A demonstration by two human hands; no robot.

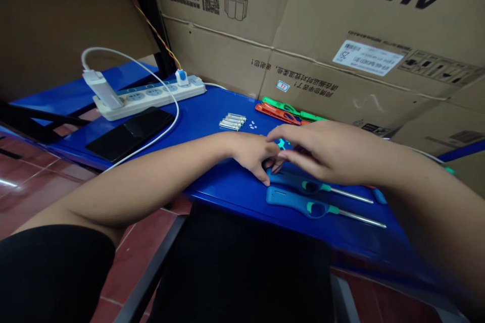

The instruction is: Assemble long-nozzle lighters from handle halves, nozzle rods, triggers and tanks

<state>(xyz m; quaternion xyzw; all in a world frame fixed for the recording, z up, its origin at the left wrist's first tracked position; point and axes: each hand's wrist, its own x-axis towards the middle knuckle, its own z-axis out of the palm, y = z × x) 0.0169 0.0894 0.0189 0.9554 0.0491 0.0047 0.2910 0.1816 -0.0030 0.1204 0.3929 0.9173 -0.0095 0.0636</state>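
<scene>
Centre of the dial, twelve being straight ahead of me: small turquoise pieces (pixel 281 144) on the blue table (pixel 197 117), in the gap where my fingers meet and partly hidden by them. My left hand (pixel 253 154) reaches in from nine o'clock, fingers curled, thumb toward five; my right hand (pixel 322 154) comes from three, thumb and forefinger bent around the gap. Whether either hand grips a piece I cannot tell, since the fingertips overlap. The two-handed approach probably serves to steady so small a part.

Between four and five o'clock, two blue lighters lie side by side, metal rods pointing to the right. The farther lighter (pixel 290 177) runs partly under my hands; the nearer lighter (pixel 290 201) is uncovered. Their parallel lay presumably helps order.

At ten o'clock, silvery cylinders (pixel 232 121) form a close row, with small white bits (pixel 252 125) just beside them, likely grouped by kind to avoid mixing. Toward twelve, a green casing (pixel 278 104) and an orange casing (pixel 278 112) lie alongside each other, their right ends hidden by my hand.

Farther out, a black phone (pixel 131 133) lies at nine, a white cable (pixel 176 108) passing beside it; a power strip (pixel 151 96) lies toward ten. A cardboard box (pixel 303 35) walls off twelve, limiting reach that way.
</scene>
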